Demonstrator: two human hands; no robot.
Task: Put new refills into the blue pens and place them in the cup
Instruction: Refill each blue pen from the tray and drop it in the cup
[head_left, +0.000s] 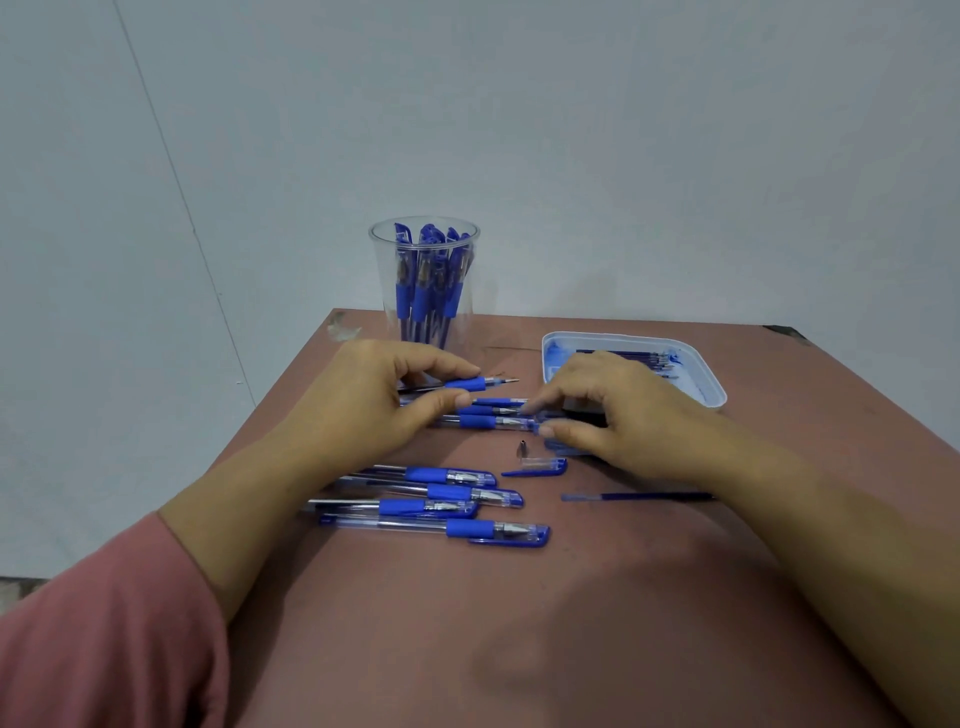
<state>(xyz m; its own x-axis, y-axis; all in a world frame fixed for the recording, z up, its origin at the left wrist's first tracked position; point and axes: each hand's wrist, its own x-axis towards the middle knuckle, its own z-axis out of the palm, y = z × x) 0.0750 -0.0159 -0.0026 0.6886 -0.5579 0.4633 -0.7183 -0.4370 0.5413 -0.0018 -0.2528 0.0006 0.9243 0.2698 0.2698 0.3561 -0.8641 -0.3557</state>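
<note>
A clear plastic cup (423, 312) with several blue pens stands at the table's far edge. In front of it my left hand (374, 400) pinches an uncapped blue pen (470, 384) between forefinger and thumb, its tip pointing right. Two or three more pens (491, 421) lie just below it. My right hand (618, 410) reaches in from the right, and its thumb and forefinger pinch the cap end (537, 425) of one of them. Several capped blue pens (447, 501) lie in a row nearer to me.
A white tray (711, 389) holding refills sits at the far right, partly behind my right hand. A loose blue cap (540, 467), a small metal tip (521, 448) and a single refill (639, 497) lie on the brown table (519, 623). A grey wall stands behind.
</note>
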